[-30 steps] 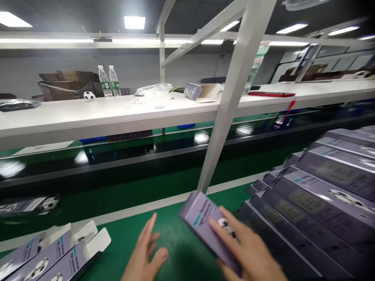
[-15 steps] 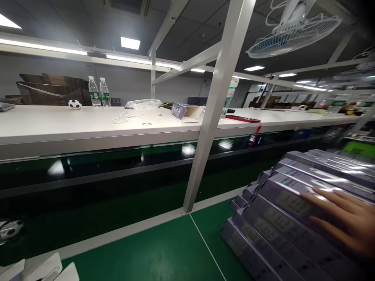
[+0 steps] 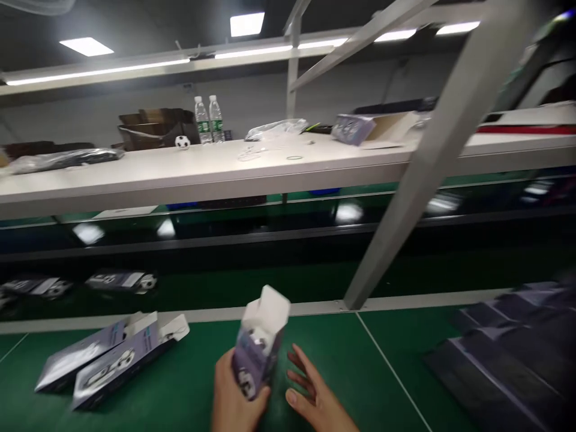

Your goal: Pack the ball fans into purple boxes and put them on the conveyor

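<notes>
A small purple box (image 3: 256, 354) with its white top flaps raised stands upright in my left hand (image 3: 236, 390), whose fingers wrap round its lower part. Something white and dark shows inside its open top. Just right of the box is my right hand (image 3: 317, 393), its fingers apart and holding nothing. On the green surface to the left lie two purple boxes (image 3: 119, 363) with open white flaps, side by side. A blurred stack of purple boxes (image 3: 508, 354) fills the lower right.
A slanting metal post (image 3: 405, 204) rises from the far edge of the green surface (image 3: 333, 360). Behind it, a dark belt (image 3: 252, 276) carries purple boxes with soccer-ball shapes at left. The white shelf (image 3: 180, 177) above bears two bottles, plastic bags and an open box.
The view has swung left. My right hand has left the stack at right and is now beside the box. My left hand has come into view holding a box.
</notes>
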